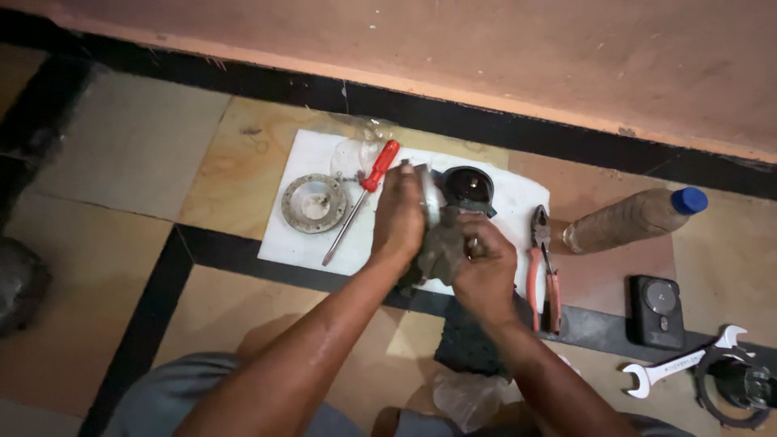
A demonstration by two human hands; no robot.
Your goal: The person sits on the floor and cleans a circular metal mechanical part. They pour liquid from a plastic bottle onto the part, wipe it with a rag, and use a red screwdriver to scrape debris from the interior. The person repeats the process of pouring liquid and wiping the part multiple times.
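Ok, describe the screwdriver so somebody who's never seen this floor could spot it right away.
Find the white sheet spread on the tiled floor below the wall. The screwdriver lies on it slantwise, between the round metal disc and the left hand. Its bright red handle and thin steel shaft set it apart from the two-handled pliers further right.

2 bare arms are seen, with no sleeves on them. A ring is worn on the right hand (pixel 484 267). Grey trousers are worn.

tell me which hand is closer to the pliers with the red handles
Right. The right hand sits just left of the pliers, almost beside the handles. The left hand is farther off, past the right hand, nearer the red-handled screwdriver.
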